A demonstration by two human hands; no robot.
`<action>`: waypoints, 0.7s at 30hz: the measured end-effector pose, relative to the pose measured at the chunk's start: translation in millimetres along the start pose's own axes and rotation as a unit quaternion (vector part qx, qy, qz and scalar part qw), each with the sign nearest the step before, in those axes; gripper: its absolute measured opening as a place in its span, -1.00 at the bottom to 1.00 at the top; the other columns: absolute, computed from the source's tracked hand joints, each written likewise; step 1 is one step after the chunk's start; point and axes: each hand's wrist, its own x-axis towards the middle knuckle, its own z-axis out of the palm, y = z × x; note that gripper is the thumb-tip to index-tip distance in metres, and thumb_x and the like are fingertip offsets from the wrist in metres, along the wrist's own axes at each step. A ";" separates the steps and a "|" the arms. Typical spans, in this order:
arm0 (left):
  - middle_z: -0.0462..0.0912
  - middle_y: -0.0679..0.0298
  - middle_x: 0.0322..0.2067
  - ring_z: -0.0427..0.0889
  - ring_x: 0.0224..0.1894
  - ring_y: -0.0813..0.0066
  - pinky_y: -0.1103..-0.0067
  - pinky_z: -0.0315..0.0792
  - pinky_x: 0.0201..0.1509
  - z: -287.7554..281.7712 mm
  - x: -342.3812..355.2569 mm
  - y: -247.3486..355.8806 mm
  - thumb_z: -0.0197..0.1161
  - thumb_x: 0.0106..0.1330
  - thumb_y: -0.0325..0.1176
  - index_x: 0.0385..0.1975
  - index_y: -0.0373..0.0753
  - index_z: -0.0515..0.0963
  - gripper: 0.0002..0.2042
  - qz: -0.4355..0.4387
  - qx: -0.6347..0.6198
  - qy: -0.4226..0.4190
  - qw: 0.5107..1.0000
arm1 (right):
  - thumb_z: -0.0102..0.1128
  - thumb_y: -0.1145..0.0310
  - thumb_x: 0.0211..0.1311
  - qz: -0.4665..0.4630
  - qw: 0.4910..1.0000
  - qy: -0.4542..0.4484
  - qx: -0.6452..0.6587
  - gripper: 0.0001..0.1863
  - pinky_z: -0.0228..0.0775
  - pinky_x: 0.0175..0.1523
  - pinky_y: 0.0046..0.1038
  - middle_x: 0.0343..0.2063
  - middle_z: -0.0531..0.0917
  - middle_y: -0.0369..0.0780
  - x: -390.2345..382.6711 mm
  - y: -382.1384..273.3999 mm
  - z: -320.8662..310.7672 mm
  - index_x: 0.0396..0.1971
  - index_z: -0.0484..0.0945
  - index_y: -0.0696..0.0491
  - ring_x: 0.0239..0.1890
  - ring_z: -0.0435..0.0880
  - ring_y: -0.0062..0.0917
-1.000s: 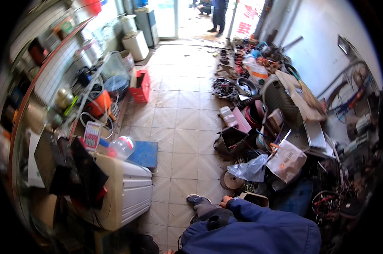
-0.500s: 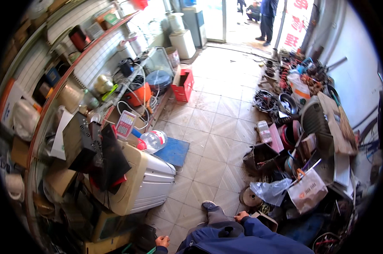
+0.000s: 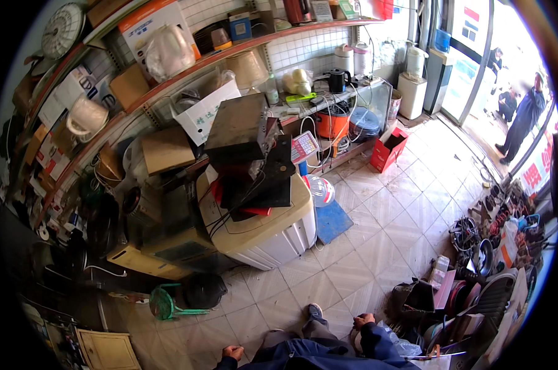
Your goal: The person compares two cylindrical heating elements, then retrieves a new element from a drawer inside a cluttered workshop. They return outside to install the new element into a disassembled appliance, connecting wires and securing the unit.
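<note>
While the tiled floor [image 3: 328, 287] stretched ahead in the head view | left hand [image 3: 233, 352] was curled — whether around anything could not be told — with the green stool [image 3: 161, 302] forward-left of it | right hand [image 3: 364, 320] was curled, its hold likewise unclear, near the clear plastic bag [image 3: 403, 344].

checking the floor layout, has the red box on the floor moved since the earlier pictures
No, in no direction: against the white cabinet, the red box keeps its place; only the view turned.
</note>
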 end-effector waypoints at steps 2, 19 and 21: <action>0.69 0.24 -0.59 0.62 -0.61 0.46 0.45 0.53 -0.49 -6.6 -22.4 0.8 0.41 0.18 -0.28 -0.47 -0.34 0.70 -0.79 -0.052 -0.030 -0.033 0.998 | 0.31 0.42 0.22 -0.011 1.000 -0.006 -0.026 -0.80 0.66 -0.44 -0.36 -0.53 0.75 -0.13 -3.9 -13.0 5.7 -0.34 0.74 0.27 -0.54 0.78 -0.41; 0.55 0.17 -0.66 0.57 -0.59 0.26 0.33 0.50 -0.45 -160.9 28.5 -138.4 0.24 0.28 -0.33 -0.57 -0.23 0.58 -0.80 -0.127 -0.154 -0.062 0.978 | 0.30 0.10 0.23 -0.062 0.946 -0.109 -0.298 -0.65 0.66 -0.33 -0.43 -0.47 0.80 -0.20 -78.8 -2.0 254.7 -0.29 0.80 0.11 -0.47 0.79 -0.51; 0.53 0.17 -0.67 0.56 -0.59 0.24 0.31 0.49 -0.44 -195.7 23.5 -203.1 0.22 0.29 -0.33 -0.58 -0.22 0.56 -0.79 -0.126 -0.216 -0.036 0.968 | 0.26 0.15 0.29 -0.109 0.936 -0.123 -0.310 -0.65 0.67 -0.37 -0.34 -0.44 0.80 -0.15 -81.8 -8.7 301.7 -0.24 0.75 0.17 -0.44 0.80 -0.40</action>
